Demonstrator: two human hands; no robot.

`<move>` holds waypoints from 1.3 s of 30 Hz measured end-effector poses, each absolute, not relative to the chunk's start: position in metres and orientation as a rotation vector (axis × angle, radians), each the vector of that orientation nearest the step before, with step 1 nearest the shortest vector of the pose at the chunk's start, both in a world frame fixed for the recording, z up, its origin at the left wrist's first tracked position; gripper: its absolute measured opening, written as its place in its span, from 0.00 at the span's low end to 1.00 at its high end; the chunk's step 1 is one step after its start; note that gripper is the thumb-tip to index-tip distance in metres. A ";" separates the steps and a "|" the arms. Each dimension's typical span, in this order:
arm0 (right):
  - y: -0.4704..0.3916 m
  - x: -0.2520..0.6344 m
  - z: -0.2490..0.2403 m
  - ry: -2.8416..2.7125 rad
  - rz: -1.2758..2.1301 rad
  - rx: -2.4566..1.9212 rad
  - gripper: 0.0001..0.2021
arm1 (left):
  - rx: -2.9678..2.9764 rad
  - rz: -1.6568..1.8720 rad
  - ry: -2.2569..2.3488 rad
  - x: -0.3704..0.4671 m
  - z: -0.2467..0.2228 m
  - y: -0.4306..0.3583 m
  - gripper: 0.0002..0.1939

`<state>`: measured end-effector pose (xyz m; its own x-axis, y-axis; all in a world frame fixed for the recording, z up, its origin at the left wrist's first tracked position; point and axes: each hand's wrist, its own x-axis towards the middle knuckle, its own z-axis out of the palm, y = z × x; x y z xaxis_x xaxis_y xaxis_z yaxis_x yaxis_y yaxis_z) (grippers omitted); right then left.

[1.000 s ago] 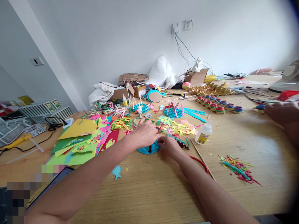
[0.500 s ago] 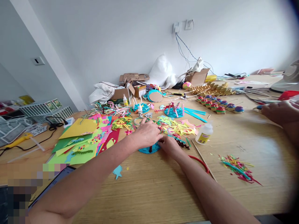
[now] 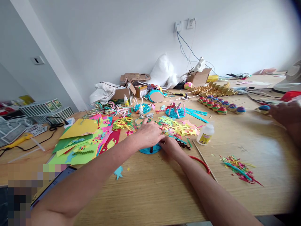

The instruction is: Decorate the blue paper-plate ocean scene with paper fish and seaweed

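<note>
Both hands meet at a round blue base (image 3: pixel 150 151) on the table. My left hand (image 3: pixel 150 133) arches over it with the fingers bent down and pressed together. Close against it, my right hand (image 3: pixel 171 147) pinches at the disc's right edge; what lies between the fingertips of either hand is hidden. A short dark brown stalk (image 3: pixel 151 148) stands on the disc below my left hand. Dark curly pipe cleaners (image 3: pixel 184 144) lie just beyond my right hand. A white glue bottle (image 3: pixel 205 135) stands to the right.
Coloured paper sheets (image 3: pixel 81 133) lie left, paper scraps (image 3: pixel 178 127) behind the hands. A wooden stick (image 3: pixel 204 160) and red pipe cleaner (image 3: pixel 202 163) lie by my right forearm. Another person's hand (image 3: pixel 285 114) is at the right, beside a painted egg-carton piece (image 3: pixel 263 108).
My own hands have barely moved. The other person's hand at the right has shifted slightly right, leaving more of the painted egg-carton piece in view.
</note>
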<state>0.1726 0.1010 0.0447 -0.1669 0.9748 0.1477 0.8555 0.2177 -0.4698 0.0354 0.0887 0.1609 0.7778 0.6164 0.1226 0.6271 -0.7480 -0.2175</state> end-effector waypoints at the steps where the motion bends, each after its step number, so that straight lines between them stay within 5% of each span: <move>1: 0.101 0.173 0.044 -2.083 0.391 -1.691 0.11 | -2.722 -0.066 -0.971 0.035 0.161 0.089 0.19; 39: 0.101 0.175 0.045 -2.093 0.359 -1.696 0.10 | -2.706 -0.051 -0.998 0.034 0.164 0.089 0.19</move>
